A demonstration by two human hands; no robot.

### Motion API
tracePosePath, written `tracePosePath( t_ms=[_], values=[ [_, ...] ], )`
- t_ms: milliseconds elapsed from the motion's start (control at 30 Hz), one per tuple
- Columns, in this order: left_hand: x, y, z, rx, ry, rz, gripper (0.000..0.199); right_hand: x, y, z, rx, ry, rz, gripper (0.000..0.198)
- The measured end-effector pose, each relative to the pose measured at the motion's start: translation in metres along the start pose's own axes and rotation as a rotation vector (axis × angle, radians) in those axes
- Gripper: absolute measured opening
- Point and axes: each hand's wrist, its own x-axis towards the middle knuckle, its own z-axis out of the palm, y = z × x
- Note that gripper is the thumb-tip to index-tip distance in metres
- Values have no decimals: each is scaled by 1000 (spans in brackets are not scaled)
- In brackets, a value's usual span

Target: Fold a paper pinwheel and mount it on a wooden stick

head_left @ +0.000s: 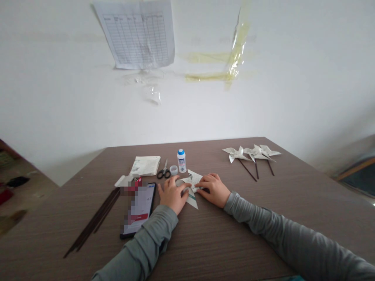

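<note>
While left hand [172, 195] and right hand [213, 189] pinch the pinwheel [192, 196] near the bottle [182, 160], folding appears underway. Firm central pressing seems needed next.

Left hand [173, 197]: one
Right hand [215, 191]: one
Sleeves [143, 238]: two
Pinwheel under the hands [191, 200]: one
Pinwheels on sticks [235, 154]: three, with one stick [249, 171] showing at each
Loose sticks [93, 220]: one bundle, at least three; overlap prevents an exact count
Paper pile [145, 166]: one; its sheets are too tightly stacked to count
Scissors [167, 173]: one pair, two finger loops
Bottle [182, 162]: one, with one blue top [181, 151]
Cup [174, 170]: one
Phone [146, 205]: one, partly blurred
Wall sheet [140, 37]: one
Yellow tape strips [209, 57]: two level, at least one upright
Surface [228, 238]: one
</note>
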Motion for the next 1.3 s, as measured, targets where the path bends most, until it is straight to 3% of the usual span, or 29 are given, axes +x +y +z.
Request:
tracePosePath(
  t_ms=[233, 1300],
  values=[
    [1, 0, -1, -18, 35, 6, 43, 0, -3, -2, -22, -27, 3, 19],
    [1, -2, 1, -6, -22, 9, 41, -2, 0, 1, -36, -6, -17, 18]
  ],
)
